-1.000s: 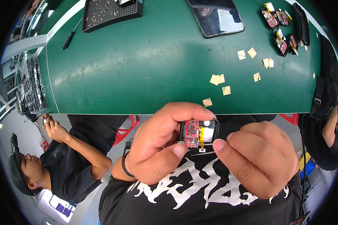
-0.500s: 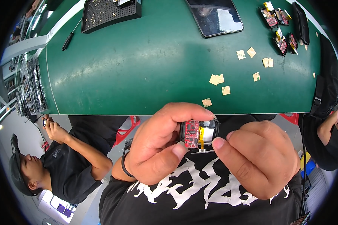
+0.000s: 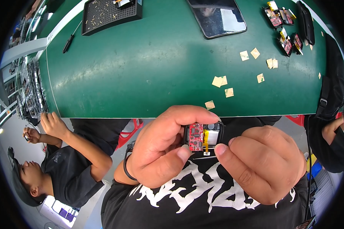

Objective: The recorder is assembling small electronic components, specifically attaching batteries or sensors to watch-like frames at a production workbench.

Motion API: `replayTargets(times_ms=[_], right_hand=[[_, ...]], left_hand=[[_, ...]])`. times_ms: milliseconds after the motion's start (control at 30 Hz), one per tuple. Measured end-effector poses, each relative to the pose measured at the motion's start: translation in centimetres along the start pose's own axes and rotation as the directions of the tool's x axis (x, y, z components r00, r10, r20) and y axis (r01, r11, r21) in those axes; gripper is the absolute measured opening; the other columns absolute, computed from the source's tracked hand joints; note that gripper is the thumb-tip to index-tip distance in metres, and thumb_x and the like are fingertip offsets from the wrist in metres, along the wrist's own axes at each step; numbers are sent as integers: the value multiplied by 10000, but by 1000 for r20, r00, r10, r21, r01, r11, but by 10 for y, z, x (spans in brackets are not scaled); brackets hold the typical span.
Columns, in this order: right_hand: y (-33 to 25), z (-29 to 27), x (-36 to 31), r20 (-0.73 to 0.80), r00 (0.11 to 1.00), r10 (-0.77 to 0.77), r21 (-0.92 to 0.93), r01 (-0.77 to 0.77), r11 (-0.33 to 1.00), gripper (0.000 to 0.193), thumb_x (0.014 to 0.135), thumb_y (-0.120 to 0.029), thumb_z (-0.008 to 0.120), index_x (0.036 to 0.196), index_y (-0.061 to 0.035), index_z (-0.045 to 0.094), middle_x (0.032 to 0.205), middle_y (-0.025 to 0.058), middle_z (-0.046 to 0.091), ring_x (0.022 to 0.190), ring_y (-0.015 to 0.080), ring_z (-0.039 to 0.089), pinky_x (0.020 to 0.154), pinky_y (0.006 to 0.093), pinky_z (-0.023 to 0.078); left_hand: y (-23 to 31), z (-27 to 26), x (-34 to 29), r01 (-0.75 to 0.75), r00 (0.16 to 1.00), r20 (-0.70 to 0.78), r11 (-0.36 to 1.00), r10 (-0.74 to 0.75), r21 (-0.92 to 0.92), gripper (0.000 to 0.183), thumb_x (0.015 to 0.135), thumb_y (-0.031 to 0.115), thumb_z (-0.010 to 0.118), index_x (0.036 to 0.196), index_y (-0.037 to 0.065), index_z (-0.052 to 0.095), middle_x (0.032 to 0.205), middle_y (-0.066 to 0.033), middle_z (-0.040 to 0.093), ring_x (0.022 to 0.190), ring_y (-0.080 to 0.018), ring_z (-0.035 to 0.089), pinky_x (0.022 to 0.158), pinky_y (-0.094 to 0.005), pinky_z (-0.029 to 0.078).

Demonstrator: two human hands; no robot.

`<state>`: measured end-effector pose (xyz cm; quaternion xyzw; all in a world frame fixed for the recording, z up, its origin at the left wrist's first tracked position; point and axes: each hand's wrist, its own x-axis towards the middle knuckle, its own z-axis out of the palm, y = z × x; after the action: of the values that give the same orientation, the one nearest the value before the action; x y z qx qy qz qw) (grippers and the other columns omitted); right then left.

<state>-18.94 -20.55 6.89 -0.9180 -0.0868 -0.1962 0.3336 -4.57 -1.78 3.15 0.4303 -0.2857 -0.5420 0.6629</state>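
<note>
My left hand (image 3: 161, 147) is closed around the edge of a small black device case (image 3: 221, 131), its fingers along the top and its thumb at the lower left corner. A red circuit board (image 3: 196, 133) fills the left side of the open case. Beside it is a silver battery (image 3: 213, 136) with yellow tape, and a short flex ribbon with a white connector (image 3: 206, 153) hangs past the lower edge. My right hand (image 3: 265, 162) is pinched at the case's lower right corner. A thin metal tool (image 3: 199, 158) pokes out from its fingertips under the case; its kind is hidden.
On the green table (image 3: 133, 76) lie square adhesive pads (image 3: 229, 92), a black tablet (image 3: 218, 19), a screwdriver (image 3: 68, 44) and a black tray (image 3: 112, 17) of small brass-coloured parts. Several opened devices (image 3: 286, 44) sit far right. A co-worker (image 3: 70, 152) is at the left.
The case has tilted slightly in my left hand, and more of the thin tool shows below it. At the left, the co-worker's hands have moved apart.
</note>
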Motion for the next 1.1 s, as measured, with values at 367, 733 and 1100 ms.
replayTargets(times_ms=[367, 733, 1100], right_hand=[[-2, 0, -2, 18, 1000, 1, -51, 0, 999, 352, 628, -43, 769, 959, 74, 738, 885, 138, 640, 652, 239, 613, 457, 303, 449], [0, -1, -2, 25, 1000, -4, 6, 4, 1000, 348, 624, -52, 755, 946, 77, 728, 876, 133, 638, 660, 237, 611, 460, 304, 465], [3, -4, 0, 72, 997, -24, -1, 24, 1000, 352, 604, -56, 752, 926, 83, 717, 850, 128, 631, 656, 232, 597, 479, 302, 486]], left_hand=[[-1, -2, 1, 20, 1000, 17, 996, -18, -82, 535, 908, -23, 418, 1435, -112, 401, 1403, -173, 502, 1246, -178, 530, 1058, -319, 420], [-1, -1, -2, 30, 999, 12, 1000, -30, -3, 554, 869, -40, 424, 1417, -120, 433, 1382, -183, 519, 1253, -190, 530, 1067, -327, 416], [-1, -3, 3, 43, 998, 53, 998, -41, -37, 573, 854, -83, 397, 1424, -109, 439, 1366, -176, 526, 1202, -180, 563, 1033, -312, 443]])
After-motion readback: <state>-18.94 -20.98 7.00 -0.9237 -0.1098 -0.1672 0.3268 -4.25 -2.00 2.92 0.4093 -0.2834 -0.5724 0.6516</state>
